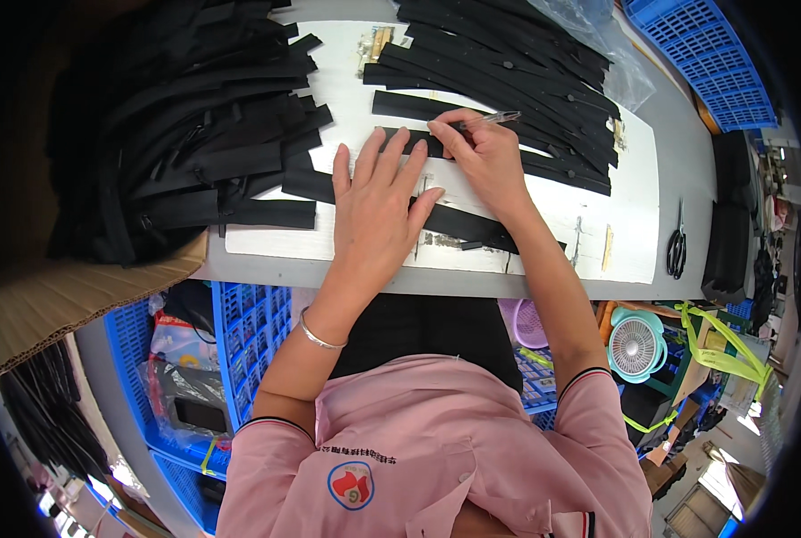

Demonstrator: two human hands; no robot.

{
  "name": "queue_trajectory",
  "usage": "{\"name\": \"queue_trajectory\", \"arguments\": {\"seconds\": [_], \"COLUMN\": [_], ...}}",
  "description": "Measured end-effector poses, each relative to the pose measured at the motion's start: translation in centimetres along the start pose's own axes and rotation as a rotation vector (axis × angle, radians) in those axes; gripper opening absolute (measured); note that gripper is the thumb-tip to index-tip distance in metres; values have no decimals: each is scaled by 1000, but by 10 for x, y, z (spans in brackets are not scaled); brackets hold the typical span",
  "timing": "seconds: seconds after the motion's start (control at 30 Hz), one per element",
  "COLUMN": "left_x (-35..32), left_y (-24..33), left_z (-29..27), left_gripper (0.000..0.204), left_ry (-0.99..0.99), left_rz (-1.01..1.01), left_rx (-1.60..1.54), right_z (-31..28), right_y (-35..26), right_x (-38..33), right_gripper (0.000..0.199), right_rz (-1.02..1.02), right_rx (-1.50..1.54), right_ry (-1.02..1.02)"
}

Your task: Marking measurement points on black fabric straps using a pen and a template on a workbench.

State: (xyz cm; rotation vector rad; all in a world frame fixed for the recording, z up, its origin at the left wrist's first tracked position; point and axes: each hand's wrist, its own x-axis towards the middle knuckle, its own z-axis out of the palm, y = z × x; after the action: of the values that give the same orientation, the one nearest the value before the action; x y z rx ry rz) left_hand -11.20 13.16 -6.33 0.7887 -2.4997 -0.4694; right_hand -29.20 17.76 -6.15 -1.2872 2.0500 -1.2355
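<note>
My left hand (pixel 373 202) lies with fingers stretched out, its fingertips on a black fabric strip (pixel 434 146). Another black strip (pixel 476 226) passes beneath that hand and slants down to the right. In the fingers of my right hand (pixel 488 161) is a slim pen with a clear barrel (pixel 501 117), its tip hidden by the fingers at the upper strip. Both strips rest on a white board (pixel 629 211) bearing dark marks and bits of tape. Just beyond my hands is one more separate black strip (pixel 405 105).
Black strips are heaped at the left (pixel 203 143), beside a cardboard flap (pixel 104 291). More strips (pixel 508 76) fan out at the far right of the board. Black-handled scissors (pixel 677 249) lie right of it on the grey table. A blue basket (pixel 705 58) stands at the far right.
</note>
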Motion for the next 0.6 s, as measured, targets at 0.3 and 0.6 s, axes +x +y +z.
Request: {"name": "queue_trajectory", "arguments": {"seconds": [0.3, 0.6], "left_x": [-9, -27], "left_y": [-4, 89], "left_z": [2, -113], "left_gripper": [47, 12], "left_ry": [33, -68], "left_rz": [22, 192], "left_rx": [-32, -1367], "right_z": [-34, -85], "right_y": [-24, 19], "right_x": [-47, -166], "right_gripper": [21, 31], "right_rz": [20, -260], "right_rx": [189, -618], "right_ry": [152, 357]}}
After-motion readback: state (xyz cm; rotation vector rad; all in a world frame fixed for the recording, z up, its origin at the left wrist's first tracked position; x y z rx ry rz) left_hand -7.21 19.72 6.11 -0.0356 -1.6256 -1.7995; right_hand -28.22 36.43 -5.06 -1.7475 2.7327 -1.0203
